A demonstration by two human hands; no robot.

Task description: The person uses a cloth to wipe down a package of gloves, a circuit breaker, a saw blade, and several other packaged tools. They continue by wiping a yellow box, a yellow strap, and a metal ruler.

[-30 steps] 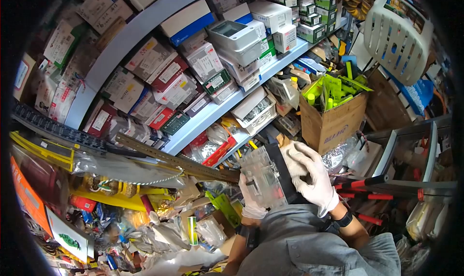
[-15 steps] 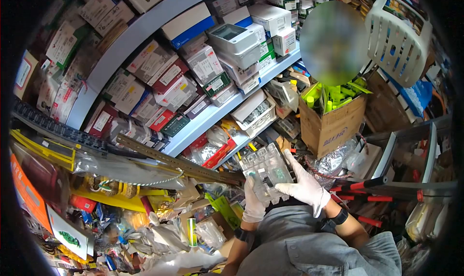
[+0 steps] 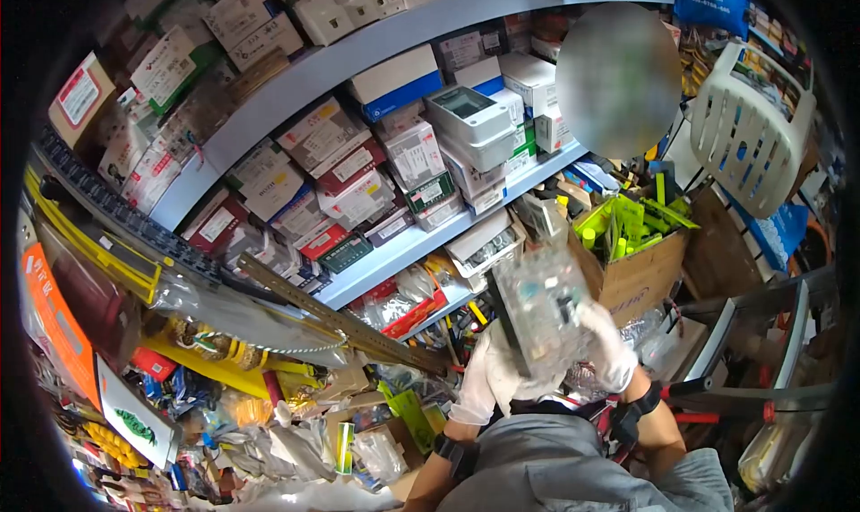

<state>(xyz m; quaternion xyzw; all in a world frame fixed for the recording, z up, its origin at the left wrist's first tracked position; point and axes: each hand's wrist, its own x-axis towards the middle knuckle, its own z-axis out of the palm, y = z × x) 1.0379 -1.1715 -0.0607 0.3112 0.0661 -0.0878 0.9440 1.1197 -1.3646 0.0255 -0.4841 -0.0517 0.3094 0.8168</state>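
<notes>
A bulky transparent circuit breaker (image 3: 539, 306), with a dark side and a blurred front, is held up in front of my body. My gloved left hand (image 3: 488, 373) grips its lower left side, the fingers partly hidden behind it. At its right edge, my gloved right hand (image 3: 611, 349) is closed on it, with fingers reaching onto the clear front. Both gloves are white, and a dark band circles each wrist.
Packed shelves (image 3: 358, 266) of boxed goods rise ahead and to the left. A cardboard box (image 3: 640, 283) with bright yellow-green items stands just beyond my right hand. Ladder-like metal rails (image 3: 712, 342) lie to the right, and mixed packages (image 3: 287, 445) crowd the lower left.
The circuit breaker has been raised and turned, now showing its dark left side. Both hands have shifted with it, and the view has swung slightly left and up.
</notes>
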